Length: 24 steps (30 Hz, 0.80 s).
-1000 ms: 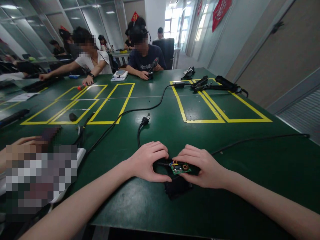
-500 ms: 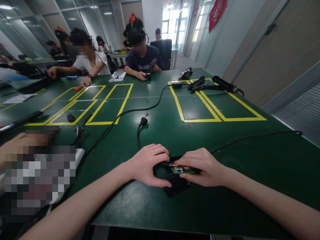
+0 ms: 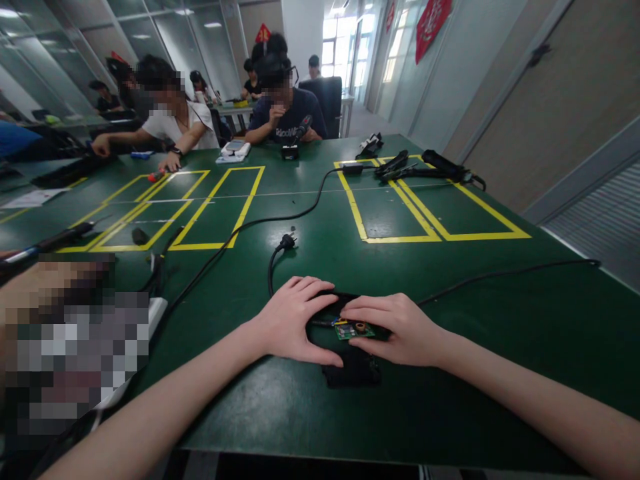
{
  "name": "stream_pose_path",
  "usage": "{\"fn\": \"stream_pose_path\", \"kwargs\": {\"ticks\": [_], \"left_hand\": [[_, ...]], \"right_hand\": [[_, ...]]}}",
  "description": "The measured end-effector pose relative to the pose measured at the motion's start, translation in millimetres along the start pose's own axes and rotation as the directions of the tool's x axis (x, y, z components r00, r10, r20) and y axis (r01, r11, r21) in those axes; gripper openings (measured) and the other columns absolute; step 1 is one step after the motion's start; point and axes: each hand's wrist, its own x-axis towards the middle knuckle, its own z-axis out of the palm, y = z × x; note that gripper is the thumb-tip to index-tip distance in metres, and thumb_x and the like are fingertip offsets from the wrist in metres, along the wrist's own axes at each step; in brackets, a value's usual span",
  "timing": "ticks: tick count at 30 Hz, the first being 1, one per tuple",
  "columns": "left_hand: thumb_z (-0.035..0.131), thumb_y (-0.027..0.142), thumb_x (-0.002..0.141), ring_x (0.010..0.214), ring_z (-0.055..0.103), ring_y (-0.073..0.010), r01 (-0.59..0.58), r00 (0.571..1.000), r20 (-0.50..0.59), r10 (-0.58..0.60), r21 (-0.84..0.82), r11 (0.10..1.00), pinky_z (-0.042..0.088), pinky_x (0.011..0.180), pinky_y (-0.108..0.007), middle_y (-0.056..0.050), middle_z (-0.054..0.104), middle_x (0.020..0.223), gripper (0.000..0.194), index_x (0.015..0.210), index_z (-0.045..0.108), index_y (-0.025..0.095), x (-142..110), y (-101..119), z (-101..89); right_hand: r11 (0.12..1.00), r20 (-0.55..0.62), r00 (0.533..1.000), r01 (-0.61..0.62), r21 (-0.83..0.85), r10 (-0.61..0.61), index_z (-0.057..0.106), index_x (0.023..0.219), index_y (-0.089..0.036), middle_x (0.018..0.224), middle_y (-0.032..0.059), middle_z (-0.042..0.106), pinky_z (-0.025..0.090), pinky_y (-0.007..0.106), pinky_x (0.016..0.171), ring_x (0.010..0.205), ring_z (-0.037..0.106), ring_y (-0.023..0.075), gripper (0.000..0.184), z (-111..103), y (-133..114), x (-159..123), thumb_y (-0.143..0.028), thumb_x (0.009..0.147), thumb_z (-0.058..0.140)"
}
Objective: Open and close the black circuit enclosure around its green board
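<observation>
My right hand (image 3: 407, 330) pinches a small green circuit board (image 3: 345, 331) between thumb and fingers. A round copper-coloured coil and thin blue and yellow wires show on it. My left hand (image 3: 295, 320) curves around the left side, fingertips at a black plastic case half (image 3: 345, 295) behind the board and thumb on another black case piece (image 3: 350, 375) in front. Its grip is partly hidden. A black cable (image 3: 323, 323) reaches the board from beneath my left palm. Beyond that hand lies a black power plug (image 3: 287, 242) with its cord.
A long black cord (image 3: 260, 220) crosses the green table (image 3: 450, 413). Yellow tape outlines (image 3: 400, 240) mark its far half, with black tools (image 3: 400, 168) at the right. A white device (image 3: 157, 310) is at left. Two people (image 3: 285, 110) sit opposite.
The board has shifted slightly left and tilted, so its coil shows more. The front case piece lies flatter. Across the table, a person has raised one hand to the face.
</observation>
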Motion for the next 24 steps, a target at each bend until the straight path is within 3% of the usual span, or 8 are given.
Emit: {"fn": "stream_pose_path", "kwargs": {"ticks": [5, 10, 12, 18, 24], "left_hand": [[0.071, 0.088, 0.072, 0.136, 0.056, -0.0423, 0.090, 0.996, -0.002, -0.090, 0.064, 0.994, 0.042, 0.114, -0.061, -0.024, 0.056, 0.153, 0.102, 0.142, 0.061, 0.015, -1, -3, 3.8], [0.065, 0.084, 0.082, 0.142, 0.050, -0.0417, 0.161, 0.987, -0.018, -0.160, 0.108, 0.981, 0.040, 0.117, -0.062, -0.023, 0.050, 0.158, 0.092, 0.147, 0.058, 0.018, -2, -6, 7.8], [0.063, 0.078, 0.089, 0.145, 0.048, -0.0405, 0.167, 0.986, -0.007, -0.167, 0.118, 0.979, 0.038, 0.118, -0.062, -0.023, 0.049, 0.159, 0.085, 0.147, 0.057, 0.017, -2, -7, 8.6], [0.060, 0.064, 0.098, 0.148, 0.046, -0.0381, 0.170, 0.984, 0.032, -0.176, 0.144, 0.975, 0.036, 0.121, -0.062, -0.022, 0.046, 0.162, 0.070, 0.150, 0.055, 0.017, -3, -5, 8.2], [0.056, 0.049, 0.103, 0.148, 0.047, -0.0358, 0.168, 0.983, 0.042, -0.177, 0.164, 0.972, 0.037, 0.121, -0.061, -0.018, 0.047, 0.162, 0.054, 0.149, 0.057, 0.021, -1, -3, 7.1]], "right_hand": [[0.998, -0.017, 0.999, -0.052, -0.020, 0.051, 0.068, 0.130, -0.020, 0.119, 0.0136, 0.078, 0.063, 0.039, 0.090, 0.107, 0.076, 0.0268, 0.043, -1, 3, 1, -0.036, 0.091, 0.073], [0.995, 0.046, 0.996, -0.077, -0.058, 0.080, 0.064, 0.136, -0.017, 0.126, 0.0178, 0.074, 0.060, 0.049, 0.096, 0.111, 0.073, 0.0330, 0.072, -1, 0, 2, -0.056, 0.079, 0.083], [0.993, 0.059, 0.993, -0.099, -0.066, 0.103, 0.064, 0.137, -0.016, 0.126, 0.0184, 0.073, 0.059, 0.051, 0.098, 0.112, 0.072, 0.0336, 0.075, 0, -1, 2, -0.055, 0.076, 0.085], [0.994, 0.046, 0.995, -0.089, -0.065, 0.092, 0.066, 0.135, -0.018, 0.121, 0.0147, 0.075, 0.061, 0.043, 0.092, 0.108, 0.073, 0.0286, 0.056, -1, 5, 3, -0.037, 0.084, 0.078], [0.996, 0.032, 0.996, -0.082, -0.047, 0.083, 0.075, 0.119, -0.020, 0.110, 0.0117, 0.077, 0.063, 0.034, 0.084, 0.096, 0.076, 0.0236, 0.032, -3, 21, 2, -0.040, 0.095, 0.074]]}}
